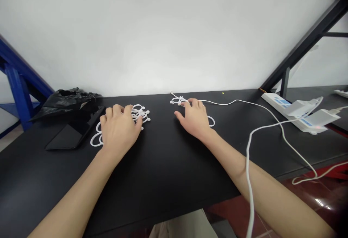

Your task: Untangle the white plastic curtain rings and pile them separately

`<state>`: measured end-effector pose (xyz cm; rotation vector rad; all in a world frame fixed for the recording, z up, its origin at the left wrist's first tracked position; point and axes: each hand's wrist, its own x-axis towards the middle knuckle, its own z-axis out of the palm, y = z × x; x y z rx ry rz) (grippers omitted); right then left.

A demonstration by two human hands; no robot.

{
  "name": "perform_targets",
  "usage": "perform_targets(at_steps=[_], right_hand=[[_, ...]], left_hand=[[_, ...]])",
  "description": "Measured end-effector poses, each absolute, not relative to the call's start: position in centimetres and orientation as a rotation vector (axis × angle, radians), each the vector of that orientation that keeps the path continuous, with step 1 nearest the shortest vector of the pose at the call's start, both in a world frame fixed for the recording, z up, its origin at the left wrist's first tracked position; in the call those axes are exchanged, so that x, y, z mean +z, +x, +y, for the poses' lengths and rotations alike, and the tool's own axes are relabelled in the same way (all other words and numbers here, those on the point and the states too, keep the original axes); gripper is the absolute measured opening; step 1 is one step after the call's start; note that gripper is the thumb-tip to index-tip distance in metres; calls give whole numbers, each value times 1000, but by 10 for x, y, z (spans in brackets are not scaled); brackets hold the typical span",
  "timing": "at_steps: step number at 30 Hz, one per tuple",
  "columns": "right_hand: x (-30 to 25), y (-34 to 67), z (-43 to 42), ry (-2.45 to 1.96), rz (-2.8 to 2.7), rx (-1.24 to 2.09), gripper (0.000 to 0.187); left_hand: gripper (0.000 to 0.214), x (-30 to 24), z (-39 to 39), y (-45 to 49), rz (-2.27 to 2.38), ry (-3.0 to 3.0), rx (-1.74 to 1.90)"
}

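Note:
My left hand [118, 127] rests palm down on a tangle of thin white cable loops [140, 113] on the black table [163, 165], fingers bent over the loops. My right hand [194, 118] lies palm down with fingers spread over a second, smaller bundle of white cable [178, 101] near the table's back edge. A loop of that cable [211, 122] shows by the right wrist.
A black tablet [72, 131] lies at the left, with a crumpled black plastic bag [67, 98] behind it. A white power strip [282, 105] with white chargers [320, 117] sits at the right. A long white cord [248, 158] trails across my right forearm and off the table's edge.

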<state>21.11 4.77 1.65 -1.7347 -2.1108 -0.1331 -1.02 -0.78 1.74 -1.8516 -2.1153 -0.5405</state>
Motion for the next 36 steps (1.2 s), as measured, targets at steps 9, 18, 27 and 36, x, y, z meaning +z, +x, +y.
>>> perform_targets(at_steps=[9,18,27,36], right_hand=[[12,227,60,-1961,-2118,-66,45],[10,216,58,-1881,-2169,-130,27],[11,211,50,-1756,-2224,-157,30],[15,212,49,-1736,-2268,-138,20]], left_hand=[[47,12,-7,-6,-2043,-1918,-545],[35,8,-5,4,-1857,-2208,-605],[30,8,-6,4,-1835,-2284,-612],[28,10,-7,4,-1848,-2318,-629]])
